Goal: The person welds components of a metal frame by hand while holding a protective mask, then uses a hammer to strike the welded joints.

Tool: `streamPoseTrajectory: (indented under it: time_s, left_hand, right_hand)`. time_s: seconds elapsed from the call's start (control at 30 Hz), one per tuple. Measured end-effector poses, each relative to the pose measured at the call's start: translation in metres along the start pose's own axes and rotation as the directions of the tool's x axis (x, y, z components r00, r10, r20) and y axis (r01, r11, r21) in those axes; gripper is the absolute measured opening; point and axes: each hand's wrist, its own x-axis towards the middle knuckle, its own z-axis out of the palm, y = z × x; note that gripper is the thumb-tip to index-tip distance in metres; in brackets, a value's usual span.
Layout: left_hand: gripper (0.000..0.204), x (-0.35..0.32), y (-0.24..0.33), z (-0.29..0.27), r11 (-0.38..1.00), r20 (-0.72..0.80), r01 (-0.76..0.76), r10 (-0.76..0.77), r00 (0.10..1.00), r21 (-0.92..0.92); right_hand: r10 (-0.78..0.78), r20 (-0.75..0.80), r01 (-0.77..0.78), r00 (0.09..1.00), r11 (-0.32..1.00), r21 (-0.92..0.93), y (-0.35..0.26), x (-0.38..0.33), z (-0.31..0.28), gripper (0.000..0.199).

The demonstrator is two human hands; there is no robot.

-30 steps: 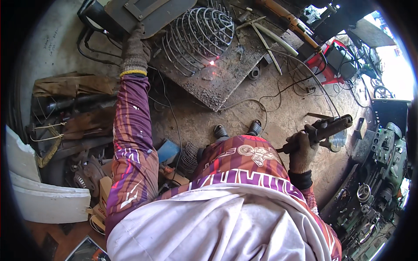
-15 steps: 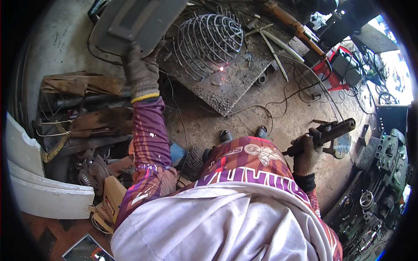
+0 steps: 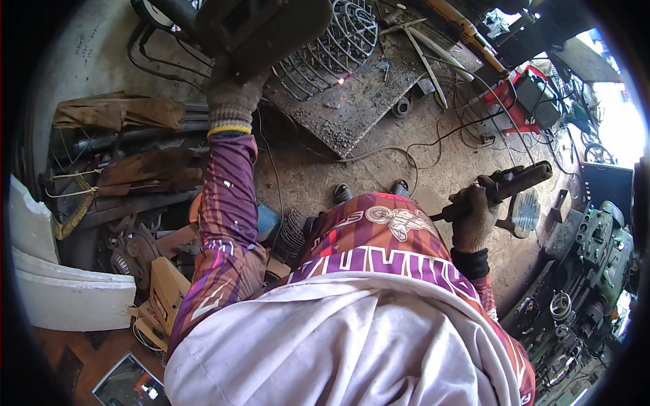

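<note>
Two gloved hands, two loads, and the dark shield (image 3: 271, 37) is the big one here, up at the top of the view, raised in the air and covering part of what lies beyond it! It looks like a stiff, flat panel, probably light for its breadth but apt to tip, so the sensible hold is right at its lower edge, square to the panel. That's where the left hand (image 3: 233, 101) is, grasping the shield, though the fingertips are lost behind the dark shape. Over to the right hand (image 3: 472, 220), wrapped firmly round a dark tool (image 3: 518, 184), its thick end angled up and away from the body, well apart from the table. This one looks rigid and fairly dense, front-heavy I'd say, so the rear grip behind that thick end is the place to take it; a worn glove could slip a little on a smooth barrel. Outward now to the wire cage (image 3: 349, 34), sitting on the grimy table (image 3: 352, 115): springy-looking bars, stiff as a whole, and a glowing spot (image 3: 340, 80) at its lower edge, surely too hot to touch, so any hold belongs on the bars far from that. Below, a metal ring (image 3: 401, 107) lies just beside the table's edge, and green machinery (image 3: 599, 250) crowds the far right.
</note>
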Motion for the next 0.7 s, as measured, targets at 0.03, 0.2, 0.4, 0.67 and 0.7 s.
streamPoseTrajectory:
  time_s: [0.03, 0.2, 0.4, 0.67, 0.7]
  left_hand:
    - [0.038, 0.004, -0.003, -0.002, 1.0, 0.003, 0.002, -0.002, 1.0, 0.001]
    - [0.035, 0.019, -0.018, -0.005, 0.585, 0.234, -0.321, 0.223, 0.946, 0.745]
    - [0.038, 0.044, -0.02, -0.004, 0.954, -0.112, 0.074, -0.042, 0.993, 0.29]
    - [0.042, 0.047, -0.033, -0.003, 0.955, -0.068, -0.016, 0.038, 0.997, 0.296]
    - [0.041, 0.046, -0.033, -0.001, 0.95, -0.106, -0.02, 0.056, 0.993, 0.31]
  right_hand:
    - [-0.008, 0.003, 0.008, 1.0, 1.0, 0.017, 0.0, 0.0, 0.0, 0.035]
    - [-0.015, -0.018, 0.015, 1.0, 1.0, 0.015, 0.003, -0.002, -0.011, 0.036]
    - [-0.013, -0.062, 0.017, 0.998, 0.998, 0.061, 0.002, -0.003, -0.021, 0.036]
    - [-0.004, -0.063, 0.009, 0.998, 0.997, 0.077, 0.0, 0.002, -0.023, 0.034]
    - [-0.004, -0.062, 0.009, 0.998, 0.997, 0.083, 0.001, 0.003, -0.024, 0.034]
